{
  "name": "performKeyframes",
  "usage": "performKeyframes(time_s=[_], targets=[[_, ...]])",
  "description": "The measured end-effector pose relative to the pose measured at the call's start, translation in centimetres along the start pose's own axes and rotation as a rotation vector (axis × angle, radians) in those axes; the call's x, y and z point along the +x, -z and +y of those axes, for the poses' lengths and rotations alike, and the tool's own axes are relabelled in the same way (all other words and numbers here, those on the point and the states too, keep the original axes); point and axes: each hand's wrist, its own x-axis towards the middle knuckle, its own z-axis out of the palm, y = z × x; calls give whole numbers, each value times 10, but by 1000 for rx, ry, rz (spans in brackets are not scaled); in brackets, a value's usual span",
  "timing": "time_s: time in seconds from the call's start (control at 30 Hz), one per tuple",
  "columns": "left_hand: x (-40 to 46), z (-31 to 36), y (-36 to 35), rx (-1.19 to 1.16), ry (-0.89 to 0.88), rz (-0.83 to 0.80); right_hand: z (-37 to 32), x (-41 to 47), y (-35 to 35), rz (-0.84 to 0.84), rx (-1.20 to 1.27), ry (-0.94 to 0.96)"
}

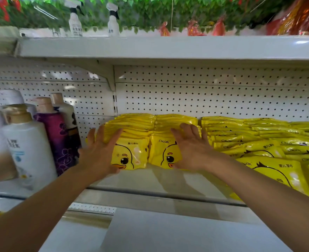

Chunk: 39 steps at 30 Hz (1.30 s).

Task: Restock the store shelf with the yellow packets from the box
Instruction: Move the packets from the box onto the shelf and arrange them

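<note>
My left hand (99,150) lies flat, fingers spread, against the left stack of yellow packets (131,142) on the shelf (159,180); my right hand (190,148) presses likewise on the stack beside it, fingers straight, gripping nothing. The front packets show a cartoon duck, and "CKAK" is printed on the right one. More yellow packets (259,142) lean in rows to the right. At left stand bottles (30,142), their labels blurred. Spray bottles (75,20) sit on the upper shelf.
</note>
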Motion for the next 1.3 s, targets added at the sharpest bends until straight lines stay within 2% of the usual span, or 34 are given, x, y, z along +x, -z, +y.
performKeyframes(time_s=[0.13, 0.37, 0.47, 0.57, 0.77, 0.97, 1.07, 1.17, 1.3], targets=[[5, -8, -10, -80, -67, 37, 0, 5, -10, -26, -53, -113], [13, -14, -16, -15, -120, 110, -4, 4, -11, 11, -144, -159], [9, -12, -11, 21, -109, 102, -3, 0, -8, 6, -97, -142], [1, 0, -1, 41, -187, 134, 2, -16, 2, 31, 62, -165], [-12, 70, 18, -122, -423, 163, 38, -65, 29, 136, 225, -272], [-25, 147, 20, -202, -534, 107, 111, -122, 39, 18, 298, -333], [-36, 181, 21, -217, -554, 98, 143, -142, 34, -66, 354, -353], [-46, 214, 26, -314, -514, 11, 169, -153, 29, -134, 344, -334], [-51, 247, 30, -465, -400, -134, 186, -150, 19, -216, 178, -280]])
